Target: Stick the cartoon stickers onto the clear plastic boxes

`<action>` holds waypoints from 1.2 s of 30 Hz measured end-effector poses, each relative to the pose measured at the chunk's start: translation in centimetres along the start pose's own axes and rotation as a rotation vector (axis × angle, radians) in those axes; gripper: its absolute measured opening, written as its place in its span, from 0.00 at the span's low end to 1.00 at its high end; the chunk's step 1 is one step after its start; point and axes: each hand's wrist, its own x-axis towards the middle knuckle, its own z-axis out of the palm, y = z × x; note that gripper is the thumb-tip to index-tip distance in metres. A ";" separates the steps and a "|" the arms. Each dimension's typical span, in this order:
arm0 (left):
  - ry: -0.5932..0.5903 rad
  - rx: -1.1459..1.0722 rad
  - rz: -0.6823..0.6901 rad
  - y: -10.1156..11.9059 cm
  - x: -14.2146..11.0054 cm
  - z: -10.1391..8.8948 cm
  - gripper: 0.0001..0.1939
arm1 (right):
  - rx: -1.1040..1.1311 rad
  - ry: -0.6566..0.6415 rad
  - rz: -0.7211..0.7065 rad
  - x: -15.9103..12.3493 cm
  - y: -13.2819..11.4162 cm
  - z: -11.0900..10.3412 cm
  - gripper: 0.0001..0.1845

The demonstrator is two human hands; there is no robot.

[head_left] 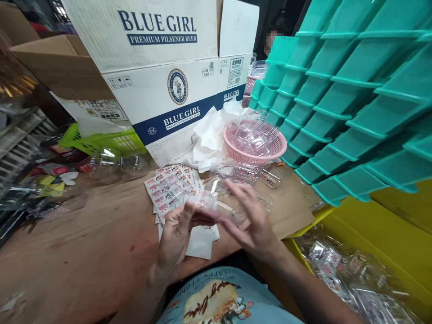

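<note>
My left hand (177, 231) is closed, thumb against fingers, on a small clear plastic case (207, 199). Glare and blur hide the case's exact shape. Beside it, my right hand (251, 220) has its fingers stretched out and apart, the lower ones close to the left fingertips; whether they touch the case I cannot tell. Under and behind the left hand lie printed sticker sheets (162, 191) with rows of small pink and red pictures. A blank white backing sheet (200, 245) lies nearer to me. Past the right hand, several loose clear plastic cases (246, 174) rest on the table.
A pink basket (282, 150) holds clear plastic cases. A white Blue Girl beer carton (151, 96) stands behind white crumpled paper (211, 137). Stacked teal bins (332, 112) rise at right, above a yellow bin (381, 229) of packed cases. A green basket (131, 140) stands left.
</note>
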 end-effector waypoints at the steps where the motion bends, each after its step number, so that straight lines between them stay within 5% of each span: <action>1: 0.009 0.031 0.000 0.0 0.3 -0.2 0.28 | -0.130 0.079 0.057 -0.3 1.4 -1.6 0.36; 3: 0.064 0.110 0.042 0.1 0.7 -1.0 0.28 | -0.453 0.213 0.271 -0.8 5.1 -5.1 0.37; 5: 0.131 0.206 0.118 0.4 0.9 -1.6 0.22 | -0.691 0.215 0.535 -1.3 9.2 -8.1 0.42; 8: 0.210 0.343 0.195 0.9 1.1 -2.3 0.14 | -0.744 0.158 0.719 -2.4 14.1 -9.9 0.42; 12: 0.305 0.471 0.262 1.6 1.2 -4.5 0.12 | -0.705 0.103 0.778 -3.9 16.7 -9.2 0.45; 16: 0.438 0.568 0.282 1.8 0.1 -8.0 0.13 | -0.751 0.267 0.626 -3.5 15.0 -8.7 0.45; 18: 0.431 0.641 0.265 1.1 -0.7 -8.6 0.12 | -0.727 0.386 0.354 -2.4 12.6 -7.3 0.37; 20: 0.339 0.750 0.255 -0.1 -1.2 -8.2 0.10 | -0.554 0.358 0.099 -0.8 9.6 -4.1 0.28; 23: 0.154 0.904 0.322 -2.5 -1.2 -6.7 0.09 | -0.318 -0.014 -0.072 1.5 5.7 3.0 0.23; 27: 0.049 1.018 0.411 -5.0 -0.5 -6.7 0.17 | -0.570 -0.394 -0.033 3.2 3.6 10.4 0.38; 36: 0.145 1.224 0.421 -6.4 0.3 -9.6 0.22 | -0.531 -0.497 -0.019 4.2 3.9 11.9 0.45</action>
